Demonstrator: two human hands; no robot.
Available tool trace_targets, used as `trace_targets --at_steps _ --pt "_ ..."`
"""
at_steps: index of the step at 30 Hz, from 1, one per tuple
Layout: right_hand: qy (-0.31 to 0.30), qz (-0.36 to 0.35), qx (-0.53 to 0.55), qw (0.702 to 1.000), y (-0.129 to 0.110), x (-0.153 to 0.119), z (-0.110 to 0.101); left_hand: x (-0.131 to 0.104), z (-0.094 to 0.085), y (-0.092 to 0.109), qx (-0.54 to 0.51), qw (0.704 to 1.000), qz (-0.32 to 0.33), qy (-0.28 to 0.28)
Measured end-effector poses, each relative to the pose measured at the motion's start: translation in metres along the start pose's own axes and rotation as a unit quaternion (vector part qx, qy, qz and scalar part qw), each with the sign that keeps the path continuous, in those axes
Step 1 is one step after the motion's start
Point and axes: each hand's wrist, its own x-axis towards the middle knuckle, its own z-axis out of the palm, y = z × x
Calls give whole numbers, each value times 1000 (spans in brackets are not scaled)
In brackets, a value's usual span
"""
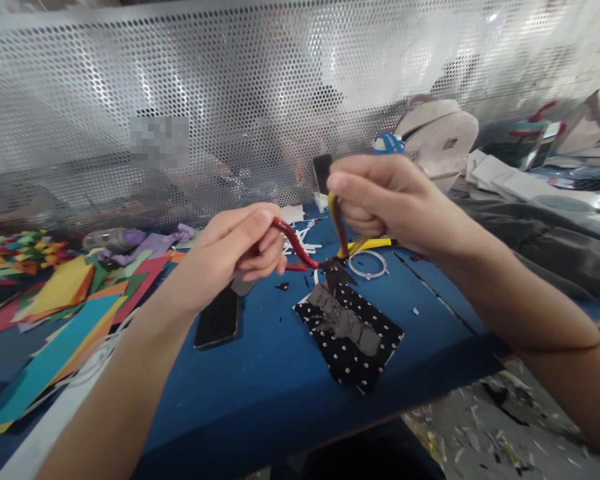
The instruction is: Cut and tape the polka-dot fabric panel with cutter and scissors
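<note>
My left hand [240,247] is closed around a red-handled tool [296,241] that looks like pliers. Closed too, my right hand [380,197] grips a yellow-handled tool [337,223], also like pliers. Their dark metal heads [336,269] come together between the hands; whether anything is pinched there I cannot make out. Just below lies a black, white-dotted piece [350,363], fabric or paper, with crinkled grey strips [347,323] on top. Behind the heads are a clear ring [368,265] and a bright yellow object [373,245], partly hidden.
A dark phone [217,319] lies on the blue table [260,373]. Coloured paper sheets [80,333] spread at the left, white strips [305,237] behind the hands. A perforated metal screen [230,80] stands across the back. Right of it are a pale backpack [437,137] and dark cloth [535,247].
</note>
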Motion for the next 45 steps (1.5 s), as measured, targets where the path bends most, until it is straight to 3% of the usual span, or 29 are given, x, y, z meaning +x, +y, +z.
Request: trace_targets --at_steps 3,6,10,14,21,27,33,35,38,41,45 --pt "51 -17 15 998 -4 -1 -9 3 -9 -3 37 996 52 61" --pt "75 -7 56 996 0 -1 -18 6 -14 -8 5 992 84 99" --pt "64 20 85 994 10 -1 -22 8 -3 -11 -83 988 81 103" --pt "62 9 70 996 12 -2 -18 6 8 -11 -83 989 70 101" --pt "55 7 35 998 16 0 -15 9 5 -13 -96 987 76 109" --pt "64 -22 19 998 47 12 -21 9 0 -10 -97 987 82 94" --pt "165 -66 -92 980 66 18 -25 6 2 -13 -30 990 75 118" --pt "142 -50 -115 982 66 18 -24 6 5 -14 -22 989 70 131" --pt "55 -13 -147 987 65 15 -17 7 10 -15 0 988 76 137" --pt "-5 -8 -146 989 69 12 -9 5 15 -13 84 984 80 139" --pt "0 -19 -80 997 80 9 -1 2 21 -9 210 968 91 106"
